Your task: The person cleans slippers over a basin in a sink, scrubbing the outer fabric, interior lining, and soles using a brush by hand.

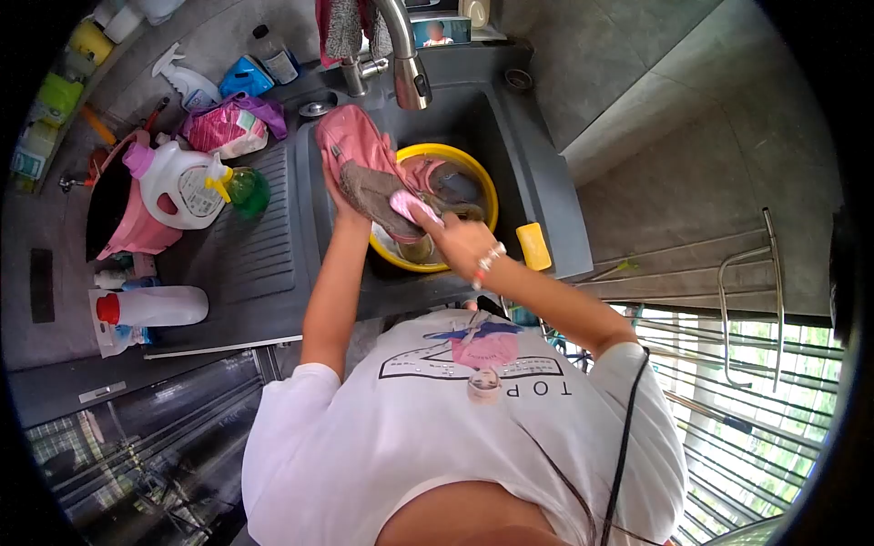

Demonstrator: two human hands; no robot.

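My left hand [344,202] is wrapped around a pink and grey-brown shoe [350,150], tilted above the sink. My right hand [466,244] is closed on a small pink scrub brush [411,207], which lies against the grey-brown part of the shoe. Beneath them, a yellow basin [492,187] stands in the dark sink [473,114]. Inside the basin, a second pink and grey shoe [435,173] sits in cloudy water, partly covered by the first shoe and my hands.
The faucet [411,82] hangs over the sink. A yellow block [533,247] rests on the right rim. Left of the sink are a green spray bottle [246,191], a white jug [187,189], a pink tub [137,238] and a red-capped bottle [159,306]. A metal rack [728,273] stands right.
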